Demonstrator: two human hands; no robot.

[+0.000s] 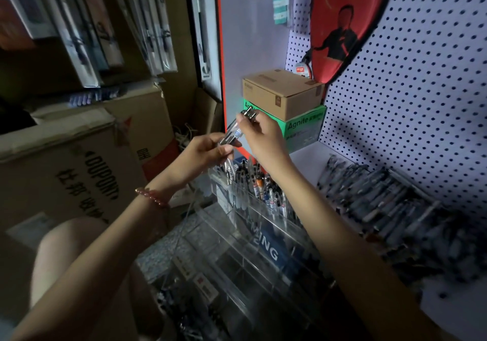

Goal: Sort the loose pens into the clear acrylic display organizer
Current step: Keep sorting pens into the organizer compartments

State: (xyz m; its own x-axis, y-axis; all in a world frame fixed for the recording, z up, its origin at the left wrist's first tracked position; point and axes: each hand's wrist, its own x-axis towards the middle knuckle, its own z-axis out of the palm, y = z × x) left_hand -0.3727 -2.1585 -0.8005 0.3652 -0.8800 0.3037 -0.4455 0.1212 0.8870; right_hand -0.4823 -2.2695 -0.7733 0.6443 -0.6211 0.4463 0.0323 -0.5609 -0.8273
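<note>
Left hand (210, 152) gripping the lower end of a bundle of pens (235, 131), right hand (263, 135) pinching its top, above the clear organizer (263, 246), loose pens (390, 203) heaped on the surface (311, 156) beside it

The person is wearing a bracelet (152, 197) of round, glossy pink beads, sitting snug round the wrist behind the left grip (208, 151). Both forearms (110, 235) are showing bare all the way to the near edge of the view, the right grip (263, 135) likewise, and a bare knee (68, 238) is showing near left.
</note>
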